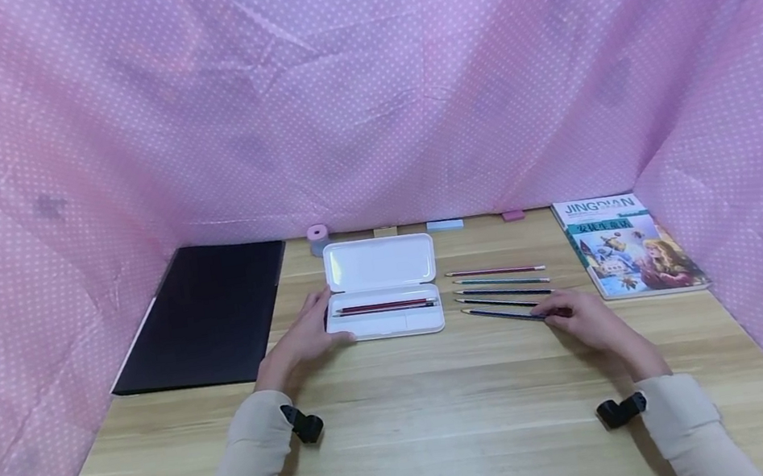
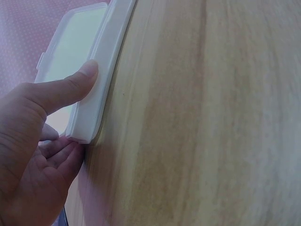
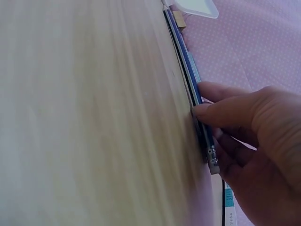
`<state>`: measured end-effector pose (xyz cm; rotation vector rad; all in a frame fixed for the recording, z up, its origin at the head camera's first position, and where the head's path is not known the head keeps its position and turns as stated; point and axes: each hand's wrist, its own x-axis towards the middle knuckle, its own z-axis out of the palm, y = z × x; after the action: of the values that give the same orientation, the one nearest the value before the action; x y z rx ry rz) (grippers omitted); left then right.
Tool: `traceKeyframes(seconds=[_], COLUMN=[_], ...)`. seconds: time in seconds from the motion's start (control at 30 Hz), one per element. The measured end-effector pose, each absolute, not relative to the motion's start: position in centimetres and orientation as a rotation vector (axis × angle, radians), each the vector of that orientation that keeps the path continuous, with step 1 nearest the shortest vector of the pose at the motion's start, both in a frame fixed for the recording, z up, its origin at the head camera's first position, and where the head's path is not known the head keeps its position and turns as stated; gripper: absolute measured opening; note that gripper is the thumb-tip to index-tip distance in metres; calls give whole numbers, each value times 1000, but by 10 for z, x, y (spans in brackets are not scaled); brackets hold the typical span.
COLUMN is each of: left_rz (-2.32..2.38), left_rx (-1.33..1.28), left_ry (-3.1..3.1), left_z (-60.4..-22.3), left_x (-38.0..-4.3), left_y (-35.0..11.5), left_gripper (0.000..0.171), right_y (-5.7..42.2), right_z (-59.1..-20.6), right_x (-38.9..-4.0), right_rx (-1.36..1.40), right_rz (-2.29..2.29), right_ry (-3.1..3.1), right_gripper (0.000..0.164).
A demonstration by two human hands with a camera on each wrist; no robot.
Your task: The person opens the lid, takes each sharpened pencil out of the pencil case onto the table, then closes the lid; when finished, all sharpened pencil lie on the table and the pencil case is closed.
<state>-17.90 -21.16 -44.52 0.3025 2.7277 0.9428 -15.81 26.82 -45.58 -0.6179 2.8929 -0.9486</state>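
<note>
An open white pencil case lies on the table with its lid tipped back. Two pencils, one dark red, rest in its tray. My left hand grips the case's left end, thumb on the front wall and the other fingers around the end. To the right, my right hand pinches a dark blue pencil between thumb and fingers near its eraser end. This pencil is the nearest of a row. Beyond it lie several more, among them a red pencil and a green pencil.
A black folder lies at the left and a colourful book at the right. Along the back stand a pink-and-grey roll-shaped item, a tan block, a light blue block and a pink block. A pink dotted curtain encloses the table.
</note>
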Motion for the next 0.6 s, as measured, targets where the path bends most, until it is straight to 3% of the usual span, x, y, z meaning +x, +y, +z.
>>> traceKeyframes(seconds=[0.37,0.6], left_rz=[938,920], left_rx=[299,294], left_ry=[2722,2728], left_z=[-444,-445], left_x=[-180,-181], left_y=[-210,-210], left_gripper=[107,109], right_y=[265,235], right_z=[-453,-431], right_x=[-158,-170], right_rx=[-593,-668], right_rz=[-968,-986], right_ry=[2905,2921], right_gripper=[23,17])
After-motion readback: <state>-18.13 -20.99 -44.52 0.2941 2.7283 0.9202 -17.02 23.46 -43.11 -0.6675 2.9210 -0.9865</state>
